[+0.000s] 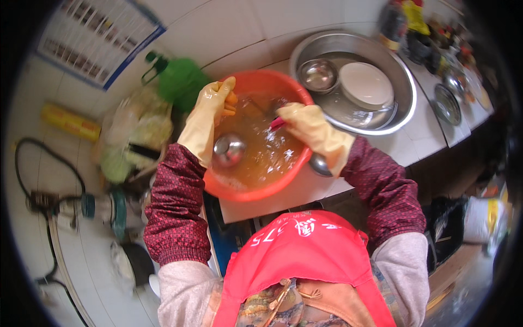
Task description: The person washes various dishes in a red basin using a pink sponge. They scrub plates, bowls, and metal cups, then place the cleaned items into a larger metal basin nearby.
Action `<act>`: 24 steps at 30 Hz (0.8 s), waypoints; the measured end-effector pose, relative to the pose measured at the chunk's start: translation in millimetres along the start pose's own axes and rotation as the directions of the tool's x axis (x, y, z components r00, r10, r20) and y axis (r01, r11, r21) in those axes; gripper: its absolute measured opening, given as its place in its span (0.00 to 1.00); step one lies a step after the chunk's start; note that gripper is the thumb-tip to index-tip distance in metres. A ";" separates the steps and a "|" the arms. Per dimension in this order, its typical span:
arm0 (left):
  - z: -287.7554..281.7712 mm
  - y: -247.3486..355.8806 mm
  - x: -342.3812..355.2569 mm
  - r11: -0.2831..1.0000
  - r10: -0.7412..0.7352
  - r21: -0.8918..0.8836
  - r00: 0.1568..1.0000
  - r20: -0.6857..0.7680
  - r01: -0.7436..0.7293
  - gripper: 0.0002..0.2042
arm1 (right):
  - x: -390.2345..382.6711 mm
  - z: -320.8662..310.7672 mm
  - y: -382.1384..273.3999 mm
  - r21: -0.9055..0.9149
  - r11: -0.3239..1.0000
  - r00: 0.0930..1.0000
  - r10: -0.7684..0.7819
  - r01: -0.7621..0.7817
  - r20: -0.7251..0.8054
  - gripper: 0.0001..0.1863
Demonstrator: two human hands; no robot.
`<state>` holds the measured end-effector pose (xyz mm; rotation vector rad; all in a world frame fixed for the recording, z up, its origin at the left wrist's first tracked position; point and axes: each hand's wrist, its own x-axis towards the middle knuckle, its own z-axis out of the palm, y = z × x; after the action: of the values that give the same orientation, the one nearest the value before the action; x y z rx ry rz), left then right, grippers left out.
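Both my hands wear cream rubber gloves and work over an orange-red basin (250, 194) of cloudy brownish water. At the basin's far left side, my left hand (213, 101) is closed round a small orange piece (230, 103) whose kind I cannot make out. Over the right part of the basin, my right hand (308, 122) grips a dark-red thing (277, 123), its lower end at the rippling water. A shiny metal bowl (229, 150) lies partly in the water near the left wall. Other shapes under the surface are too murky to name.
At the back right stands a wide steel basin (406, 109) with a metal bowl (318, 75) and white dishes (366, 84). A green jug (182, 82) and a bagged leafy vegetable (128, 133) are at left. Bottles and a glass lid (448, 103) crowd the right.
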<state>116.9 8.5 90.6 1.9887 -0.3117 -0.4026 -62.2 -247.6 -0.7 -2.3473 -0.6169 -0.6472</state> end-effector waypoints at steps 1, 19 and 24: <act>-23.0 -15.3 -22.8 0.999 -0.029 0.046 1.000 -0.010 0.030 0.29 | 1.0 -3.0 -2.7 0.097 0.995 1.000 0.009 -0.008 -0.014 0.23; -0.9 -97.4 -86.0 0.899 -0.069 0.437 0.985 0.156 -0.006 0.23 | 62.5 104.9 -30.1 0.204 0.815 0.819 0.457 -0.542 0.348 0.19; -6.9 -111.2 -73.3 0.975 -0.134 -0.131 0.945 0.299 0.179 0.21 | 52.7 114.2 -3.8 0.398 0.584 0.707 0.593 -0.707 0.386 0.18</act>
<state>57.7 90.4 3.6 1.8053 -0.2945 -0.8002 9.5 -155.2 -47.1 -1.9028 0.0501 0.1280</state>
